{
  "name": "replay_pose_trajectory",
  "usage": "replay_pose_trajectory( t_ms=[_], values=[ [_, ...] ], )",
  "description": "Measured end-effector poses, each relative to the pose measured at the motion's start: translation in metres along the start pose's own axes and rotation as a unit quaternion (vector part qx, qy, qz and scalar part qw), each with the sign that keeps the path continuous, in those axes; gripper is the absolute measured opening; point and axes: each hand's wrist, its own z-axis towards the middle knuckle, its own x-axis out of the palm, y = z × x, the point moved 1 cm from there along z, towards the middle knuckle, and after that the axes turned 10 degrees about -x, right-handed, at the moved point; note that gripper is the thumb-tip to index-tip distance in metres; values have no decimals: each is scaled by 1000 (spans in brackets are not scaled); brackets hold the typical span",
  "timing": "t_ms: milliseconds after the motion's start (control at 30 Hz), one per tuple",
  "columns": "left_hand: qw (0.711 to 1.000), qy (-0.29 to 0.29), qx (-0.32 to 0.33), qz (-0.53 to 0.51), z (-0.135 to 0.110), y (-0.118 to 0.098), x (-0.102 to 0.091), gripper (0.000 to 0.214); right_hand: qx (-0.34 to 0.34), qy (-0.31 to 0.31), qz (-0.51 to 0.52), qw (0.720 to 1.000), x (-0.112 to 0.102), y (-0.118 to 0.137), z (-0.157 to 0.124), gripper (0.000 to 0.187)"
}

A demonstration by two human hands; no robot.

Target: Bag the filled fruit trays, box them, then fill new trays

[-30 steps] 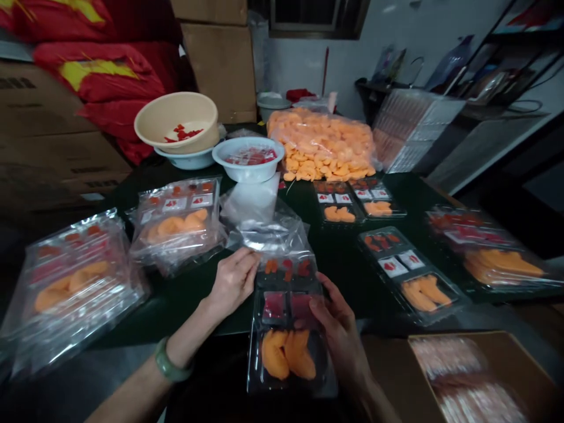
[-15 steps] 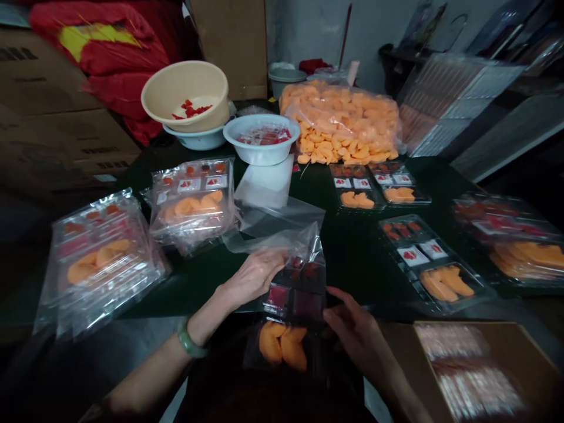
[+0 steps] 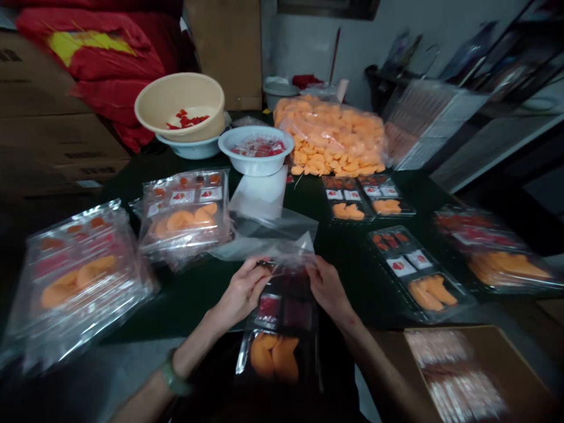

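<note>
A clear plastic tray (image 3: 282, 329) with orange pieces at its near end and red packets in its middle cells lies in front of me at the table's near edge. A clear plastic bag (image 3: 268, 249) covers its far end. My left hand (image 3: 242, 291) pinches the bag's left edge, and my right hand (image 3: 326, 288) pinches its right edge. Both hands sit at the tray's far corners, fingers closed on the film.
Stacks of bagged trays lie at left (image 3: 74, 276) and centre left (image 3: 185, 214). Unbagged filled trays (image 3: 414, 273) lie at right. A beige bowl (image 3: 180, 106), a white bowl (image 3: 255, 150), a big bag of orange pieces (image 3: 330, 138) stand behind. A cardboard box (image 3: 467, 376) is near right.
My right hand has moved from the tray's near right side up to the bag's right edge. The bag has come further over the tray's far end. The camera has shifted slightly.
</note>
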Motion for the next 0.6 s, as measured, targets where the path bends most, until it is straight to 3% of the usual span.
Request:
replay_pose_trajectory(
  t_ms=[67,167,400,500,600],
  values=[
    [998,-53,-18,-4,-3,3,-1,11,74,-10,118,990,1,3,-7,33],
    [996,-74,-42,-35,-5,9,-2,10,174,-20,275,945,5,8,-17,40],
    [989,-102,-106,-29,-17,11,1,13,212,-19,435,875,11,16,-40,48],
    [986,-119,-114,-14,-20,7,6,16,242,-22,418,875,3,22,-49,49],
    [991,-94,-91,3,-28,6,5,15,230,43,366,901,-8,25,-63,49]
  ],
)
